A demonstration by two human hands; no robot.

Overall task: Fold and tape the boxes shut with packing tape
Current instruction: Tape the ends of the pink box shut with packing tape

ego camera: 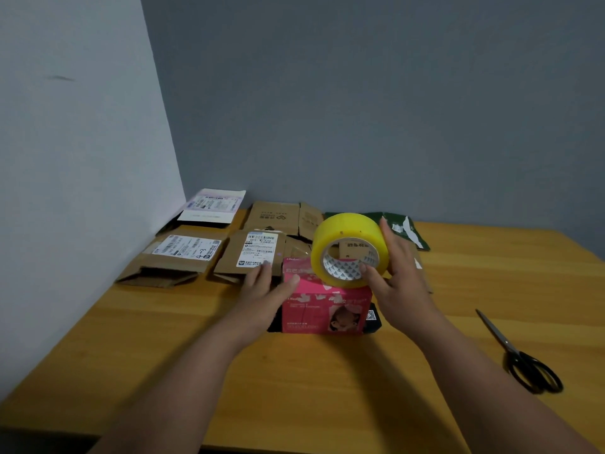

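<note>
**Tape roll sits on the pink box, right hand on it**

Our right hand (397, 276) holds the tape (347, 249) upright on the box (322, 304), thumb at the core. Our left hand (266, 290) rests flat against the box's left side. The box's long axis runs left to right between both hands, mid-table (294, 388).

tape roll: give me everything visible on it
The tape roll is a wide yellow, glossy, slightly translucent roll on a white core printed with small grey triangles. It stands on edge, its hole facing the camera, with its bottom on top of the pink box. The right hand holds it, thumb in the core and fingers over the outer face. No loose tape end shows. The left hand rests on the box, not the roll.
</note>
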